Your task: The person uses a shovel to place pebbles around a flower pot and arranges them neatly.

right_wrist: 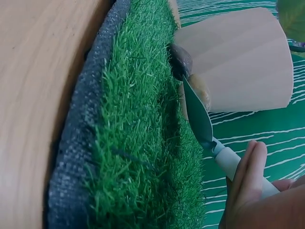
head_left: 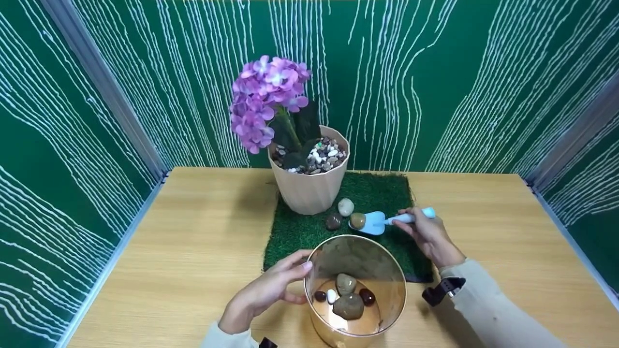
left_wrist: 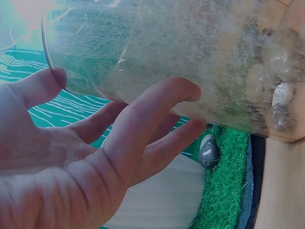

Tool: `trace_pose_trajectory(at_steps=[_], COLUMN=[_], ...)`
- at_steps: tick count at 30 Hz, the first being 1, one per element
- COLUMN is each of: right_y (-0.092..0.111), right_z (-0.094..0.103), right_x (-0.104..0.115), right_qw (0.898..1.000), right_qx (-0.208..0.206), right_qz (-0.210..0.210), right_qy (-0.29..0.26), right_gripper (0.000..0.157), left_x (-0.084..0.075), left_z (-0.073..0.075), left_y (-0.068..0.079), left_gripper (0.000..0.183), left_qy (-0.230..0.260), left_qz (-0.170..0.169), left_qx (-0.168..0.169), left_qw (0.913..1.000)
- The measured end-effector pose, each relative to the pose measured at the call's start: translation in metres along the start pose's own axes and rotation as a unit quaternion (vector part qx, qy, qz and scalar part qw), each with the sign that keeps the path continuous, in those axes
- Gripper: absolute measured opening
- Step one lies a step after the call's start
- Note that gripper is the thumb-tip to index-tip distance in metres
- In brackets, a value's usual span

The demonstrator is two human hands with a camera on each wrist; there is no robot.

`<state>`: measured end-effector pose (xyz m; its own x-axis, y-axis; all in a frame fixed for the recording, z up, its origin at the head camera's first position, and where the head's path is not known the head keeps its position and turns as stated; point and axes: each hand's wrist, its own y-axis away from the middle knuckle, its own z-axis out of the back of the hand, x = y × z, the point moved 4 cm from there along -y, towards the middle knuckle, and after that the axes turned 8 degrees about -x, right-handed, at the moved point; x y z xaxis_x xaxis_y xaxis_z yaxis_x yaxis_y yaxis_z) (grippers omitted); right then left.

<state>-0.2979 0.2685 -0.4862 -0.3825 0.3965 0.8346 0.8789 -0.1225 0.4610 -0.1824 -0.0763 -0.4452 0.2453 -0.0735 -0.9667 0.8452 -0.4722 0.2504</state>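
My right hand (head_left: 425, 234) grips the handle of a small light-blue garden trowel (head_left: 373, 223). A brown stone (head_left: 358, 221) lies at the front of its blade, low over the mat. Close by are a dark stone (head_left: 333, 222) and a pale stone (head_left: 346, 207). With thumb and fingers spread around its side, my left hand (head_left: 271, 285) holds a clear amber-tinted container (left_wrist: 167, 43) near the rim. Inside, on the bottom, are several stones, among them a large grey-brown stone (head_left: 348, 307) and a small white stone (head_left: 331, 296). The right wrist view shows the trowel blade (right_wrist: 196, 112) edge-on.
Behind the stones, a beige pot (head_left: 309, 191) filled with pebbles holds a purple flower (head_left: 271, 96). It stands on a green artificial grass mat (head_left: 300, 237) on the wooden table (head_left: 203, 232). Green patterned panels (head_left: 382, 82) enclose the back and sides.
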Motion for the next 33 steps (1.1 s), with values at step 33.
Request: trace_pose_trajectory(at_steps=[33], right_y=[0.022], right_z=[0.008], right_x=[0.028], right_qw=[0.980], right_qx=[-0.044], right_qz=[0.152], right_qy=[0.122], right_gripper=[0.041], left_x=[0.001], left_z=[0.001], left_y=[0.000], left_gripper=[0.049], left_qy=[-0.010], left_qz=[-0.004], left_qx=[-0.002], left_qw=[0.9999])
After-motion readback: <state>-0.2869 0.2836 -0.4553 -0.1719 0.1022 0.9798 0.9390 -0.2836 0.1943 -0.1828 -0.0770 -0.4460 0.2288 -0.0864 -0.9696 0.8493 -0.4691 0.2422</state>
